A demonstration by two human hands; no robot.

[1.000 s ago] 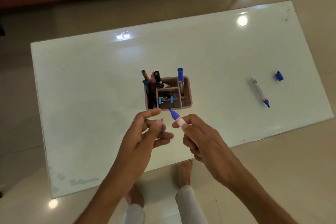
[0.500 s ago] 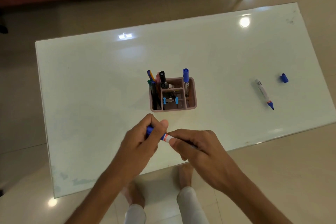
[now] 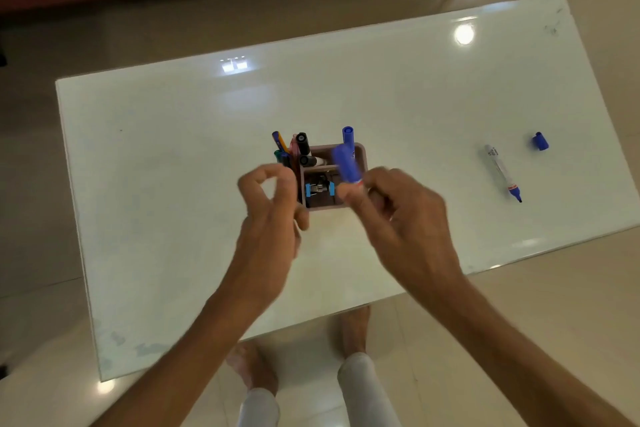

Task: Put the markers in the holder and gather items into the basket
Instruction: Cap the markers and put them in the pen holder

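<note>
From the head camera, a glossy white rectangular table stands on pale polished floor tiles, its smooth top mirroring ceiling lights. Near its middle sits a small pinkish-brown plastic holder, boxy with rounded corners and split into compartments; pens and markers stand upright in the far and left ones, among them a blue-capped marker at the far right corner, and a blue binder clip lies in the near middle one. The right hand pinches a capped blue marker by its white barrel between thumb and fingertips, the blurred cylindrical cap tilted up over the holder's right side. The left hand hovers just left of the holder, thumb and forefinger curled into a ring with nothing visible in them. Well to the right, an uncapped white marker with a blue tip lies flat on the table, its loose blue cap near it, farther right.
</note>
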